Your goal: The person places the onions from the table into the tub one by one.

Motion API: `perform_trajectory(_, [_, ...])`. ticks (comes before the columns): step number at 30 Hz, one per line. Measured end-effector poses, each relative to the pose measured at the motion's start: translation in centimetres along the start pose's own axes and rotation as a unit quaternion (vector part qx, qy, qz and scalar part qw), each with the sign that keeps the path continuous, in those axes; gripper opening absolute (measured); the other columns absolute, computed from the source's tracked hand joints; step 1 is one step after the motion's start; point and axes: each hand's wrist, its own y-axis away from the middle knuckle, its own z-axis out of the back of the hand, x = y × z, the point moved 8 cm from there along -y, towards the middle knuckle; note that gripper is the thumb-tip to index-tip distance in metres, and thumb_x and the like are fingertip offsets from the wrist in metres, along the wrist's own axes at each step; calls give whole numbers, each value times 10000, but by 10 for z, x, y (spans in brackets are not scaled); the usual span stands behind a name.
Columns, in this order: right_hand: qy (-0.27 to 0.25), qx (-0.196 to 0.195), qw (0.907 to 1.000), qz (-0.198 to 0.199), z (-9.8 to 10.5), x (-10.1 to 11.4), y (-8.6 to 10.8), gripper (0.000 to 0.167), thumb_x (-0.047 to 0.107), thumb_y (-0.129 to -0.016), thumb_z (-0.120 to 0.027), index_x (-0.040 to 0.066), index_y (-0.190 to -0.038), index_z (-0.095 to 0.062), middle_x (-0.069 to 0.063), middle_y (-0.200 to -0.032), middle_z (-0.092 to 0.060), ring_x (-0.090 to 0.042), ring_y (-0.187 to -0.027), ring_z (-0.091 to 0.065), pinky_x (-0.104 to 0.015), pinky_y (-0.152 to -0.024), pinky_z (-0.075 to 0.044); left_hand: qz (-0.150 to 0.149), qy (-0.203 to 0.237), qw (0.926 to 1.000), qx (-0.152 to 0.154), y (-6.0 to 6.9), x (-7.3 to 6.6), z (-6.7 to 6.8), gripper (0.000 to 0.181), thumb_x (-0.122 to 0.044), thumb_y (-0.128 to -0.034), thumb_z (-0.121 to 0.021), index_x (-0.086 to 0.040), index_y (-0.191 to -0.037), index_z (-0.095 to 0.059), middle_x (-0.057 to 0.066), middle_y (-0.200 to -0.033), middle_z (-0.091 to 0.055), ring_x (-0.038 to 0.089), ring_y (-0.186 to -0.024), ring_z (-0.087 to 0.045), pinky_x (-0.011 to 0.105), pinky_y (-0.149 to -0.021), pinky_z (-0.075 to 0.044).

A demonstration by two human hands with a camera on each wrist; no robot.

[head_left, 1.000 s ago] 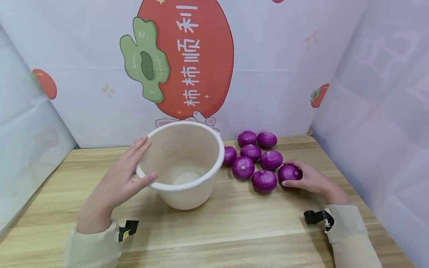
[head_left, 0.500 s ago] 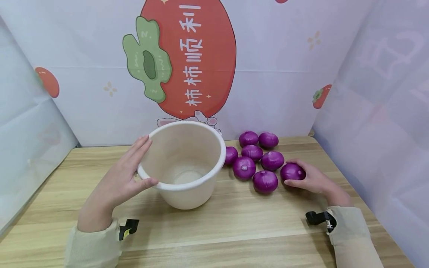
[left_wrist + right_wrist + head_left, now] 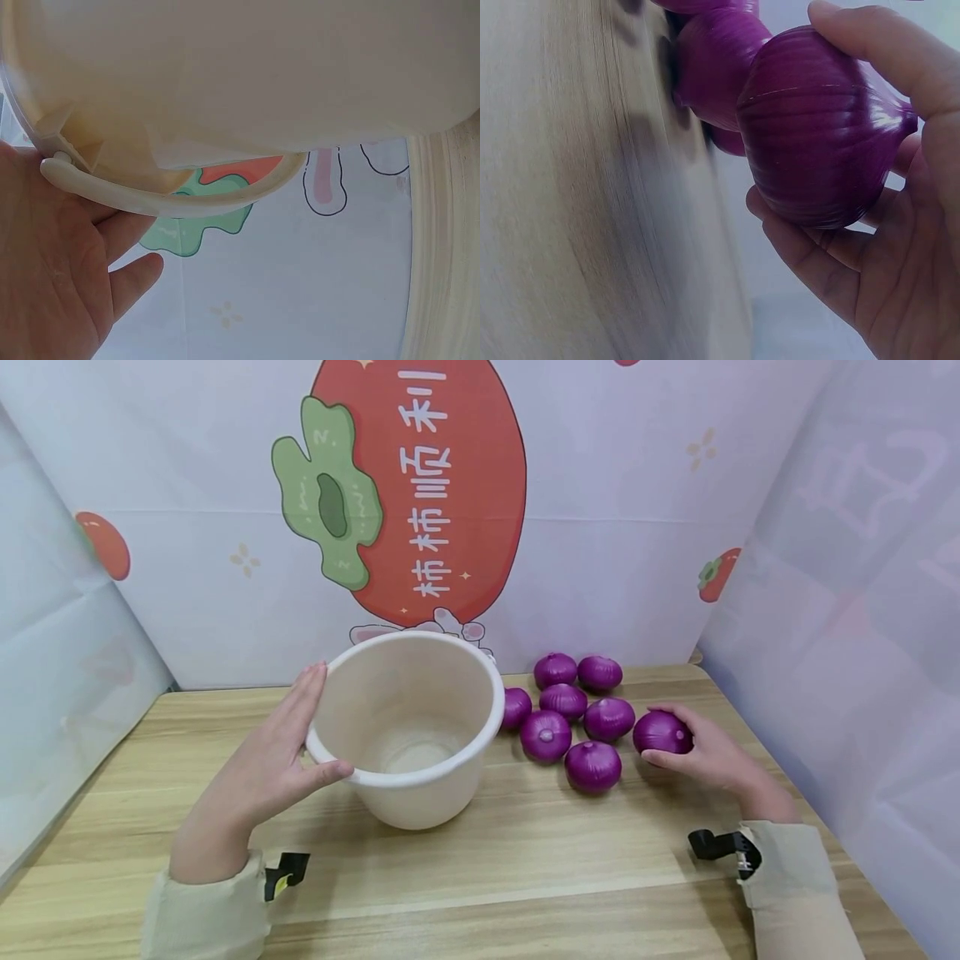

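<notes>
My left hand (image 3: 266,772) rests with extended fingers on the left rim of a white bucket (image 3: 420,797), its thumb lying over the near edge. The left wrist view shows the palm beside the bucket's curved handle (image 3: 165,204); the fingertips are partly hidden behind it. At the right, my right hand (image 3: 716,760) holds a purple onion (image 3: 662,732) between thumb and fingers. Seen from the right wrist, this onion (image 3: 817,135) is raised above the table. Several other purple onions (image 3: 545,736) lie between the bucket and my right hand.
The wooden table (image 3: 525,885) carries everything. A printed backdrop (image 3: 607,527) stands along its back edge, and a pale sheet (image 3: 862,635) closes the right side. One onion (image 3: 516,708) is partly hidden behind the bucket.
My right hand has lifted its onion and shifted slightly right, away from the neighbouring onions. The left hand and the bucket stay in nearly the same place.
</notes>
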Motion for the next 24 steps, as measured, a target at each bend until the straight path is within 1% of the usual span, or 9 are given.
perform_trajectory(4, [2, 4, 10000, -30, 2, 0, 1, 715, 339, -874, -762, 52, -1439, -432, -290, -1346, -527, -466, -1123, -587, -588, -887, -533, 109, -7, 9999, 78, 1, 0, 0, 1149, -533, -798, -757, -156, -1613, -39, 73, -1682, -123, 306, -1560, -104, 695, -1117, -295])
perform_trajectory(7, [21, -20, 9999, -131, 4, -2, 2, 730, 352, -876, -758, 56, -1452, -420, -296, -1355, -514, -477, -1132, -577, -601, -888, -532, 161, -33, 9998, 62, 1, 0, 0, 1134, -513, -802, -761, -157, -1613, -52, 55, -1684, -121, 305, -1559, -111, 693, -1121, -295])
perform_trajectory(12, [157, -45, 9995, -257, 8, -2, 4, 755, 375, -873, -755, 52, -1462, -409, -303, -1371, -495, -493, -1138, -562, -623, -881, -529, 211, -55, 9997, 74, 0, 1, -1, 1106, -478, -814, -757, -158, -1613, -63, 60, -1682, -129, 310, -1557, -121, 703, -1114, -295])
perform_trajectory(17, [153, -123, 9998, -77, 14, 7, 5, 727, 353, -858, -774, 52, -1430, -442, -284, -1343, -523, -463, -1102, -585, -581, -850, -546, 245, -82, 9996, 102, 1, 2, -1, 1091, -464, -816, -757, -147, -1612, -81, 78, -1680, -136, 319, -1551, -146, 710, -1099, -309])
perform_trajectory(24, [209, -308, 9992, 117, 22, 17, 6, 690, 313, -839, -798, 51, -1393, -480, -269, -1303, -556, -441, -1058, -601, -554, -812, -551, 177, -148, 9997, 127, 0, 1, -1, 1081, -515, -821, -738, -132, -1610, -106, 89, -1677, -150, 321, -1549, -151, 704, -1102, -310])
